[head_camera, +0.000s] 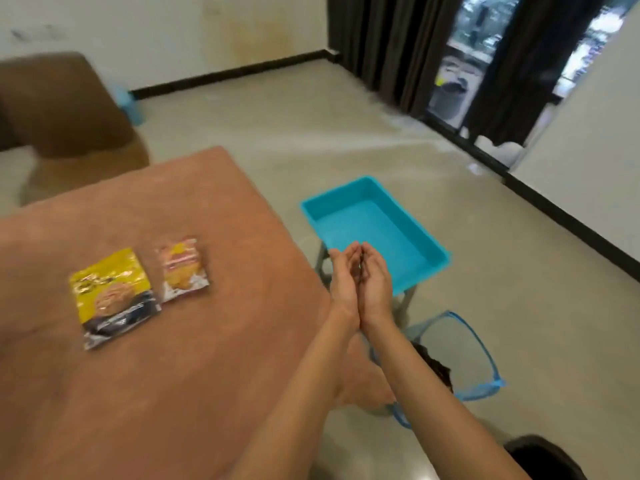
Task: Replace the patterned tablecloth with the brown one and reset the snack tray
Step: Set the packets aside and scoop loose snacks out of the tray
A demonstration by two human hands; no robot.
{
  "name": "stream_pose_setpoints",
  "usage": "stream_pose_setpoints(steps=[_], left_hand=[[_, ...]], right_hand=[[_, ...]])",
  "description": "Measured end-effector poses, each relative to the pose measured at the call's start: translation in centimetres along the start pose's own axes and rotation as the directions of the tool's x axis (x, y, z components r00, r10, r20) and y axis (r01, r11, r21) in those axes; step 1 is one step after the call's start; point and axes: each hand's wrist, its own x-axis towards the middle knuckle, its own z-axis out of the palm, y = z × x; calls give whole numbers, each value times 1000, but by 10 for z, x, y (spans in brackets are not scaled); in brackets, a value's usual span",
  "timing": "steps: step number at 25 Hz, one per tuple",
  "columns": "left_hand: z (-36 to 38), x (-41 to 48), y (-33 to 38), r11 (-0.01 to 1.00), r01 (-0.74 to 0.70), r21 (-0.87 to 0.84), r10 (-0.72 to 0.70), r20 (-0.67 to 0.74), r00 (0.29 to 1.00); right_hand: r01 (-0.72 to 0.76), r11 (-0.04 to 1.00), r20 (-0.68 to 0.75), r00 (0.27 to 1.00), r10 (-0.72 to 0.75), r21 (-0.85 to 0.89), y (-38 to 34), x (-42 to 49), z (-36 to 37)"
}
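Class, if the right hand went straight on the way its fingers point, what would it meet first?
The right hand would most likely meet the blue tray first, though depth is unclear.

The print on the snack packets [112,296] is blurred past reading. The brown tablecloth [207,358] is cut off at left and bottom. Anything between the left hand [343,284] and right hand [376,284] is hidden.

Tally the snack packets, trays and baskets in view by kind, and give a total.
Snack packets: 2 (yellow, red-and-yellow)
Blue tray: 1
Blue-rimmed basket: 1
Total: 4
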Motion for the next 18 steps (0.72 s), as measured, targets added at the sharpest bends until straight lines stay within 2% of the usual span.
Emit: stream_pose_setpoints(steps=[2,3,5,6,9,13,16,18], left_hand=[[-56,1,70,991,-126,-33,124,-68,990],[-81,-6,104,982,-187,-26,184,-94,978],[-129,-25,167,959,-281,-26,273,-178,946],[-154,-36,194,944,-328,-20,317,-215,924],[-231,-74,269,885,-463,45,454,-301,839],[-328,-127,341,819,-565,100,543,-454,707],[-392,-164,371,774,-603,191,595,-544,592],[-430,-183,379,754,-552,355,641,-581,501]], right_hand=[[0,1000,144,990,0,-3,-36,-8,85],[-47,991,192,981,23,123,-47,-13,126],[-193,874,312,949,50,446,-71,-33,202],[-236,838,368,929,47,491,-81,-46,235],[-206,890,499,866,-28,407,-109,-94,327],[-105,954,652,751,-109,280,-124,-152,425],[56,988,744,652,-144,142,-127,-180,474],[242,969,814,555,-173,42,-131,-192,499]])
